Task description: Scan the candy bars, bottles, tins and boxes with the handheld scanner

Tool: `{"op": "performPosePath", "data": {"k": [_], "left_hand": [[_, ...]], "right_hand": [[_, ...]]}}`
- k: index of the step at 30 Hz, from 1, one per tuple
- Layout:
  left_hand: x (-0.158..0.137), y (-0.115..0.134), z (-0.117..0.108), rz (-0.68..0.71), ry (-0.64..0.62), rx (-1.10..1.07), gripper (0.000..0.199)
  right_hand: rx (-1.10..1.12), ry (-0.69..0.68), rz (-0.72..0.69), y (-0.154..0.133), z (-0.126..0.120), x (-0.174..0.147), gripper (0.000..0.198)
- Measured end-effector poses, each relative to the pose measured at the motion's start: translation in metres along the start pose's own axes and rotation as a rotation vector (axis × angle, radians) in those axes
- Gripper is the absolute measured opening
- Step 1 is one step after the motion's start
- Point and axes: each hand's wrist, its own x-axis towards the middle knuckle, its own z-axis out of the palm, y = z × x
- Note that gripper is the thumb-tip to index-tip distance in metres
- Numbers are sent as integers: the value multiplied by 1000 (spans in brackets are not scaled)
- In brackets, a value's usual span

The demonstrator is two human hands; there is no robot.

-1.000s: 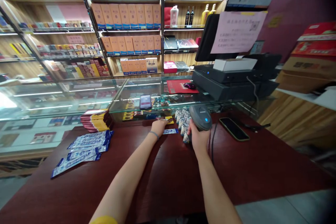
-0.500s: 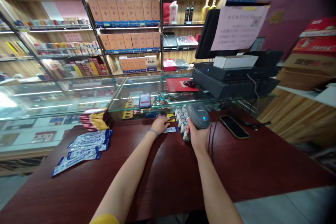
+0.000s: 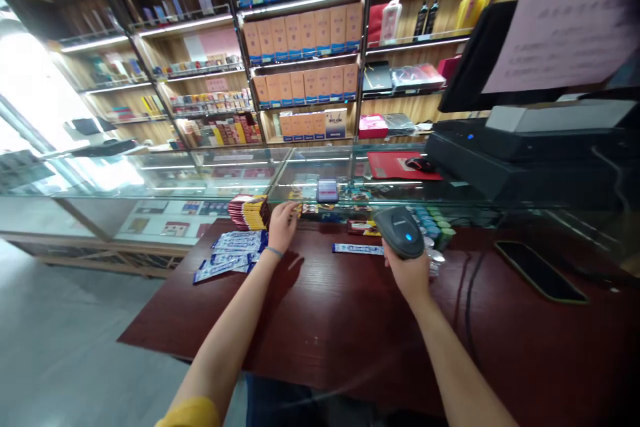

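Note:
My right hand (image 3: 409, 273) grips a dark grey barcode scanner (image 3: 400, 233) with a blue light on top. Just left of the scanner lies a blue and white packet (image 3: 357, 249), and behind that a maroon and yellow packet (image 3: 361, 227). Small cans (image 3: 436, 257) stand partly hidden by the scanner. My left hand (image 3: 283, 225) hovers just right of a stack of maroon and yellow packets (image 3: 249, 212), its fingers curled together. Something yellow shows at the fingertips, but I cannot tell whether it is held. Several blue and white packets (image 3: 230, 255) lie fanned below the stack.
A glass display case (image 3: 200, 177) runs along the table's far edge, with a small screen (image 3: 327, 189) there. On the right are a phone (image 3: 541, 270), a black cable (image 3: 467, 307) and a monitor (image 3: 480, 57). Blue-green cans (image 3: 443, 232) stand behind the scanner.
My left hand has moved left, from the packets beside the scanner to the stack. The view has turned left. My right hand still holds the scanner, now slightly left of the cans.

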Motion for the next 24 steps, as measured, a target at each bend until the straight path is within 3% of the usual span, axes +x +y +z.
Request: {"op": "performPosePath", "data": {"k": [5, 9, 15, 20, 24], "left_hand": [[5, -51, -60, -21, -40, 326, 39], [14, -83, -87, -41, -175, 521, 51], [15, -105, -89, -81, -334, 614, 56], [7, -100, -86, -43, -269, 603, 45], [6, -89, -93, -32, -227, 510, 41]], "right_hand": [[-65, -112, 23, 5, 19, -16, 54], [-136, -199, -6, 4, 32, -27, 62], [-240, -292, -5, -3, 44, -33, 49], [-235, -349, -46, -3, 47, -36, 39], [-210, -319, -62, -7, 46, -39, 38]]}}
